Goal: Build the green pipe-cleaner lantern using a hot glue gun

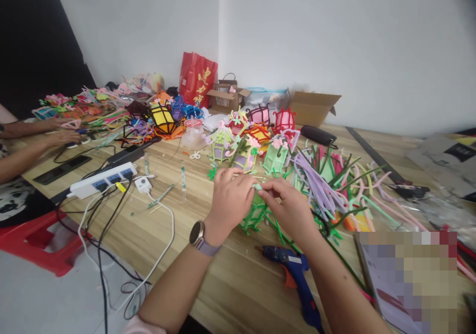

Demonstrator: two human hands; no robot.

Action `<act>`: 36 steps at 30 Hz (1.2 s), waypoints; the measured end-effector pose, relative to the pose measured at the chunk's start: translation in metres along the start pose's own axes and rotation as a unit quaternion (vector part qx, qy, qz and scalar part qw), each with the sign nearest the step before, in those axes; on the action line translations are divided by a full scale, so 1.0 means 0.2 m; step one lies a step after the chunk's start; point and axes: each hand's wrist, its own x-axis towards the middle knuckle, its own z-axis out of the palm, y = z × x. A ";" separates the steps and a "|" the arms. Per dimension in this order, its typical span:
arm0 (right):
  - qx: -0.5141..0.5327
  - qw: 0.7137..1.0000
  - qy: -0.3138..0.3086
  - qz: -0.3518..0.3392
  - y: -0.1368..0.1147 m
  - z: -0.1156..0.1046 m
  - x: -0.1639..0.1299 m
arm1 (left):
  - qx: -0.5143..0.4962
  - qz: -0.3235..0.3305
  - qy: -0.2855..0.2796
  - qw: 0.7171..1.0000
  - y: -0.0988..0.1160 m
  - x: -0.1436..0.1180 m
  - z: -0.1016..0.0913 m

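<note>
Green pipe-cleaner lantern (254, 218) is on the tabletop (223, 284), front & centre, just below the hands, w/ finished-looking lanterns (275, 156) behind it. Prob. v. light & springy: fuzzy stems shouldn't slip, but thin bars would likely bend if squeezed, so best hold = corner posts or the base rim, w/ light fingertip pressure. Small pale-green piece (257, 186) at its top looks soft; a pinch at the edge should do. R hand (288, 206) comes in from the R, palm down, thumb & index narrowed on that piece. L hand (231, 197) arches over from the L, back of hand up, fingers curled, wrist w/ watch (197, 232) bent inward; its fingertips are partly hidden, so can't tell what, if anything, it grips. Glue gun (293, 279) lies near the R forearm, nozzle pointing L.
</note>
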 end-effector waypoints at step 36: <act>0.002 1.000 0.001 -0.002 0.01 0.01 0.00 | 0.005 0.028 0.029 0.999 0.00 -0.01 -0.01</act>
